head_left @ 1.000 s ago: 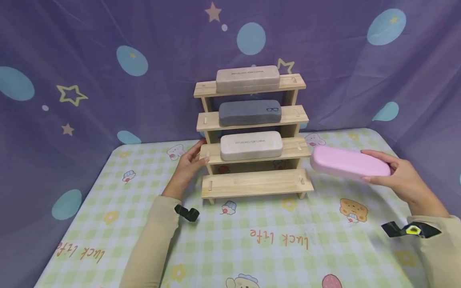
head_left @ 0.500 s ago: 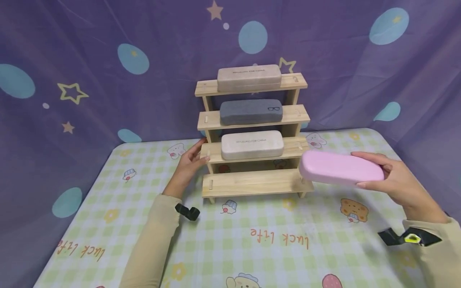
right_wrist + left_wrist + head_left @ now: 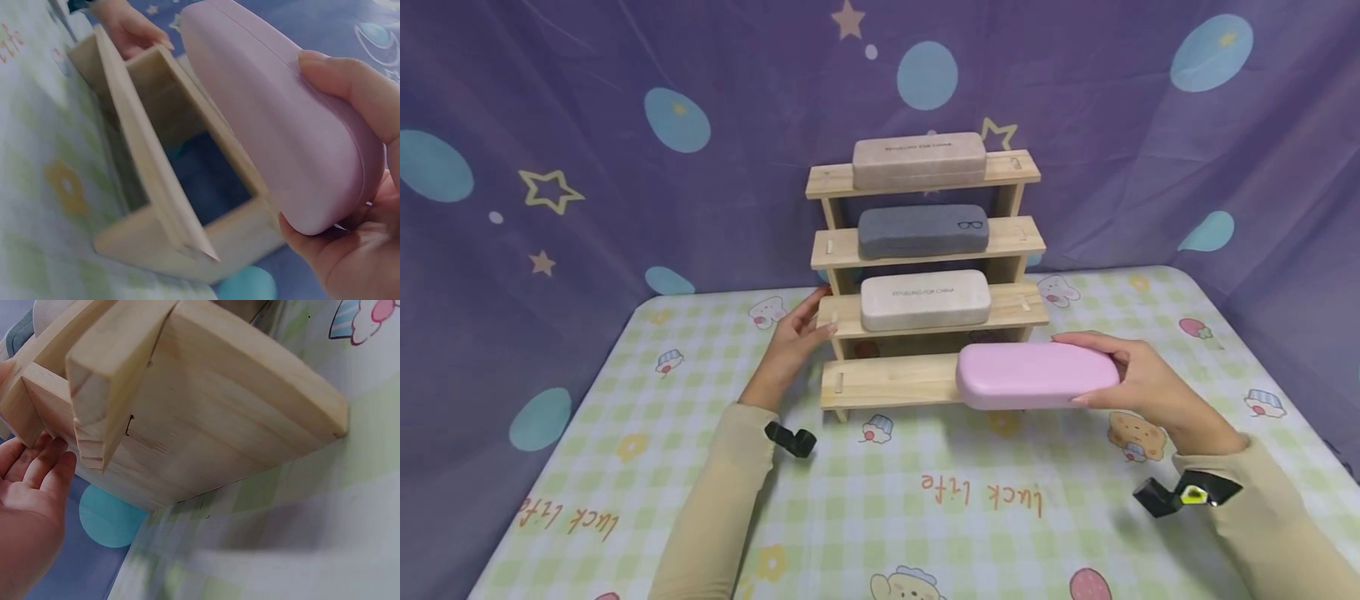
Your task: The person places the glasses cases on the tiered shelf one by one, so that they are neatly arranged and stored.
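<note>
My right hand grips a pink glasses case by its right end, thumb on the near side and fingers on the far side. The case overlaps the right part of the lowest step of a wooden tiered shelf in the head view. At the shelf's left side, my left hand holds the end of the second step from the bottom, thumb on top. Its fingers curl behind the wood in the left wrist view. A white glasses case, a blue-grey one and a beige one lie on the upper steps.
The shelf stands near the back of a table with a checked green-and-white cloth. Behind it hangs a purple curtain with stars and blue ovals.
My right hand has carried the pink glasses case leftward and slightly down, from beside the shelf to in front of its lowest step. The left hand stays on the shelf.
</note>
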Tool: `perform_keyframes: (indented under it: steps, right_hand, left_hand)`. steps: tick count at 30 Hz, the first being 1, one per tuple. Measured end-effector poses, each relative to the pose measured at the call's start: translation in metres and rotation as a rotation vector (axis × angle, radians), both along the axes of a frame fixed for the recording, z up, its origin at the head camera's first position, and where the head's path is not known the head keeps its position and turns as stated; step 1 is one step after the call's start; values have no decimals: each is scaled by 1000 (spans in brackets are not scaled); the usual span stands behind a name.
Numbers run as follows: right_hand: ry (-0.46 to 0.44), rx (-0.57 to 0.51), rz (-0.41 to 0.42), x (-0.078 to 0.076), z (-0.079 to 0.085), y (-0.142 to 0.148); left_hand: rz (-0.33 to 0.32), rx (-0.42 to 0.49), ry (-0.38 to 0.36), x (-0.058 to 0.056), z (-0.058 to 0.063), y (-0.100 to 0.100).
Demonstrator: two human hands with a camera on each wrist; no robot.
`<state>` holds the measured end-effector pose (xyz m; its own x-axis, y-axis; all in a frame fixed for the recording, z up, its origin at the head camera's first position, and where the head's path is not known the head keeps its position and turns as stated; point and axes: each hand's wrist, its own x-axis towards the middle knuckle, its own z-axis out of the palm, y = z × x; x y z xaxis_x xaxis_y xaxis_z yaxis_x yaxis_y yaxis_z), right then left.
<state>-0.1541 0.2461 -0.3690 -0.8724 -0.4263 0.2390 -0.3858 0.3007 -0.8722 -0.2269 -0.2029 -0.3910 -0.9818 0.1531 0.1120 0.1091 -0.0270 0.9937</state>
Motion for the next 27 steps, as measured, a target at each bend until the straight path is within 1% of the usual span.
perform_keyframes:
  steps: [3, 7, 16, 23, 27]
  right_hand:
    - [-31, 10, 13, -1, -2, -11]
    - [-54, 36, 12, -4, -4, -26]
    - [-129, 69, -21, -9, -9, -52]
    - [-92, 33, 19, -20, -13, -66]
    - [-95, 27, 27, -26, -16, -74]
  left_hand:
    - [2, 3, 1, 0, 1, 0]
    - [8, 1, -5, 1, 2, 1]
    - [10, -15, -16, 1, 3, 0]
    - [12, -19, -14, 1, 2, 0]
    - [13, -12, -13, 1, 2, 0]
